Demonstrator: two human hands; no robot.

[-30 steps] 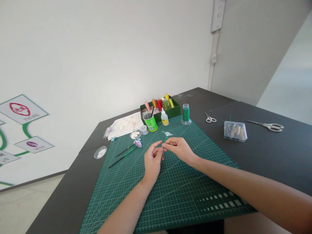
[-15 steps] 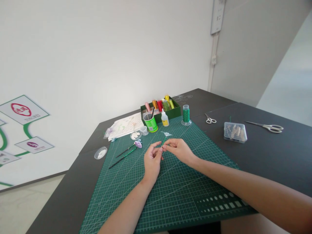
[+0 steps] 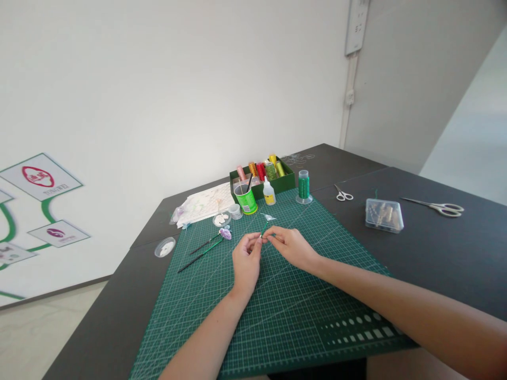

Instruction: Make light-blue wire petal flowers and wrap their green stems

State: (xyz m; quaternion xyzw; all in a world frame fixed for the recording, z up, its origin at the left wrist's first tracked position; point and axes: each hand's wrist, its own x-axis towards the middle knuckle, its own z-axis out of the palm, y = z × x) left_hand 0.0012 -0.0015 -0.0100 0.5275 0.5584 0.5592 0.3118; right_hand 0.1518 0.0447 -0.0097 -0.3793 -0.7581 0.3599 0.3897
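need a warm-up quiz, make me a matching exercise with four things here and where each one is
1. green stem
2. white bottle
3. larger scissors
4. lilac flower

A. right of the clear box
B. in front of the green thread box
C. on the mat, left of the left hand
D. pinched in the left hand

Pairs: 1-D, 2-B, 3-A, 4-C

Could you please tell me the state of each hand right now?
Left hand: closed, holding the thin green stem.
Right hand: curled close to the stem; whether it grips anything cannot be told.
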